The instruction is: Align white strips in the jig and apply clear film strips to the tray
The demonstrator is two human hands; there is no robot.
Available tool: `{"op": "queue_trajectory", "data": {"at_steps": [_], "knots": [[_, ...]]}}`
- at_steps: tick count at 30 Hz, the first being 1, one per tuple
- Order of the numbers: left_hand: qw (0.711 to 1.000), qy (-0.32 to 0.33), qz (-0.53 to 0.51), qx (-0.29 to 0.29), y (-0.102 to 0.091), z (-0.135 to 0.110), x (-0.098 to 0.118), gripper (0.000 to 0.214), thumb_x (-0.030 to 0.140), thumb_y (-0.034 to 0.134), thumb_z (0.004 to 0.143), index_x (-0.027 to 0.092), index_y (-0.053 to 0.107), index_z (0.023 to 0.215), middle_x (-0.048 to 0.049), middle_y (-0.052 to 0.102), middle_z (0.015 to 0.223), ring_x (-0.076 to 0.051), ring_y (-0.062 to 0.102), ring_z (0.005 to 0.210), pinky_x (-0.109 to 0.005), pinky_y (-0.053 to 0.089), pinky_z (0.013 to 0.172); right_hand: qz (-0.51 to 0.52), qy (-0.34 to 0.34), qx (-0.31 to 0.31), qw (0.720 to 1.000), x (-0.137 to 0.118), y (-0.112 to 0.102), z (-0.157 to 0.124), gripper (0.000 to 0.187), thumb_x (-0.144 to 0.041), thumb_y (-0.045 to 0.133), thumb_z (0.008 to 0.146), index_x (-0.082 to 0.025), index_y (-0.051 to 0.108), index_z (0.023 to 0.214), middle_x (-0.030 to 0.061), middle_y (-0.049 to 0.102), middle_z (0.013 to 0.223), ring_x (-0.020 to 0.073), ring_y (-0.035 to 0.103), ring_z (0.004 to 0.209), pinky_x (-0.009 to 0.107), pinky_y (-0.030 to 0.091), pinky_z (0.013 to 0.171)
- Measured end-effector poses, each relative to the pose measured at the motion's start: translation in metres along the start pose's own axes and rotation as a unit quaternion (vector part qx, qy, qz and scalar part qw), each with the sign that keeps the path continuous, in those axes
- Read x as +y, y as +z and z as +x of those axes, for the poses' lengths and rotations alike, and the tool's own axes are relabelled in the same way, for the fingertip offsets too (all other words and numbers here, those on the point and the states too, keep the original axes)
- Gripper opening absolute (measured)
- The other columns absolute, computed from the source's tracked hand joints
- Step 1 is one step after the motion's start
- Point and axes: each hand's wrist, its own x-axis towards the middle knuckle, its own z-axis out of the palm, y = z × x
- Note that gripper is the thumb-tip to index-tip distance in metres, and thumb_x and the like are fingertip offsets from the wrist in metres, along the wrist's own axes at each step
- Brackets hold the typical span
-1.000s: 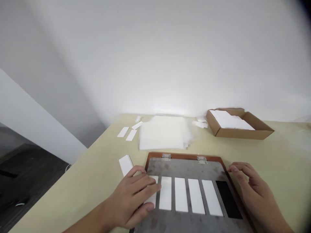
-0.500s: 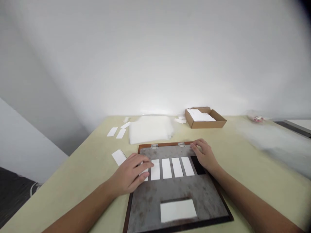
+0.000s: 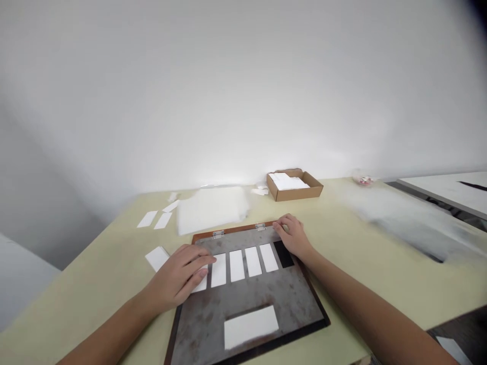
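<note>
White strip [image 3: 201, 283] half-hidden under left hand [image 3: 175, 276]

Bare left hand [image 3: 177, 278] and right hand [image 3: 292, 237], bare forearms [image 3: 110, 324], short fingernails [image 3: 203, 272]

A grey metal plate [image 3: 243, 299] mottled with dark rust-brown blotches lies on a reddish-brown wooden board [image 3: 232, 230]. Bright white rectangular strips [image 3: 237, 265] form a row on the plate, next to one matte black rectangle [image 3: 283, 254]. The flat tabletop [image 3: 95, 284] is plain pale yellow-cream. A tan cardboard tray [image 3: 294, 194] holds stacked white paper sheets [image 3: 285, 181].
</note>
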Motion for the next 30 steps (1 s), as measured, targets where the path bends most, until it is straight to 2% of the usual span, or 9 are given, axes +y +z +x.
{"op": "queue_trajectory", "data": {"at_steps": [3, 7, 11, 13, 20, 27, 30], "knots": [[1.0, 0.006, -0.005, 0.002, 0.001, -0.003, -0.003, 0.031, 0.019, 0.047, 0.103, 0.024, 0.065, 0.128, -0.0089, 0.069, 0.12, -0.024, 0.063, 0.11, -0.035, 0.05, 0.095, -0.004, 0.006, -0.002, 1.0, 0.0, -0.001, 0.002, 0.027, -0.039, 0.054, 0.102, -0.021, 0.069, 0.089, 0.004, 0.069, 0.101, 0.0243, 0.062, 0.108, 0.046, 0.037, 0.104], [1.0, -0.002, 0.022, -0.007, -0.001, -0.004, -0.009, 0.034, 0.02, 0.048, 0.102, 0.025, 0.062, 0.133, -0.0089, 0.067, 0.123, -0.025, 0.061, 0.113, -0.035, 0.048, 0.097, 0.001, 0.001, 0.001, 1.0, -0.005, -0.002, 0.003, 0.028, -0.04, 0.054, 0.103, -0.024, 0.07, 0.087, 0.0041, 0.069, 0.101, 0.0236, 0.061, 0.107, 0.045, 0.036, 0.105], [0.995, 0.027, 0.053, -0.077, -0.003, 0.0, -0.006, 0.037, 0.023, 0.055, 0.1, 0.026, 0.061, 0.136, -0.0099, 0.064, 0.128, -0.028, 0.058, 0.117, -0.041, 0.046, 0.101, 0.017, -0.018, -0.005, 1.0, -0.01, 0.001, -0.001, 0.025, -0.038, 0.055, 0.101, -0.024, 0.07, 0.086, 0.0044, 0.069, 0.099, 0.0235, 0.062, 0.103, 0.043, 0.039, 0.102], [0.994, 0.02, 0.051, -0.1, -0.004, 0.003, -0.003, 0.037, 0.024, 0.055, 0.1, 0.026, 0.059, 0.137, -0.0106, 0.062, 0.13, -0.029, 0.057, 0.119, -0.042, 0.045, 0.102, 0.027, -0.03, -0.013, 0.999, -0.01, 0.002, -0.003, 0.024, -0.037, 0.056, 0.1, -0.024, 0.07, 0.085, 0.0045, 0.069, 0.099, 0.0237, 0.062, 0.102, 0.043, 0.04, 0.101], [0.994, -0.025, 0.022, -0.101, -0.004, 0.003, 0.005, 0.034, 0.027, 0.045, 0.104, 0.024, 0.058, 0.136, -0.0119, 0.061, 0.129, -0.029, 0.056, 0.117, -0.043, 0.045, 0.101, 0.047, -0.04, -0.035, 0.997, -0.003, 0.004, -0.006, 0.027, -0.04, 0.054, 0.101, -0.025, 0.068, 0.084, 0.0052, 0.07, 0.096, 0.0257, 0.062, 0.101, 0.045, 0.04, 0.1], [0.995, -0.016, 0.014, -0.1, -0.003, 0.003, 0.006, 0.032, 0.025, 0.046, 0.104, 0.022, 0.059, 0.133, -0.0128, 0.063, 0.123, -0.028, 0.058, 0.109, -0.044, 0.046, 0.098, 0.052, -0.038, -0.04, 0.997, -0.001, 0.005, -0.006, 0.037, -0.048, 0.049, 0.102, -0.024, 0.065, 0.079, 0.0061, 0.069, 0.09, 0.0261, 0.062, 0.095, 0.043, 0.045, 0.094], [0.995, -0.013, 0.022, -0.099, -0.006, 0.01, 0.012, 0.028, 0.023, 0.046, 0.104, 0.021, 0.061, 0.128, -0.0127, 0.066, 0.118, -0.027, 0.059, 0.105, -0.044, 0.045, 0.097, 0.054, -0.037, -0.032, 0.997, -0.003, -0.001, -0.002, 0.037, -0.047, 0.049, 0.102, -0.024, 0.065, 0.078, 0.0073, 0.07, 0.09, 0.0271, 0.062, 0.094, 0.045, 0.046, 0.094]]}}
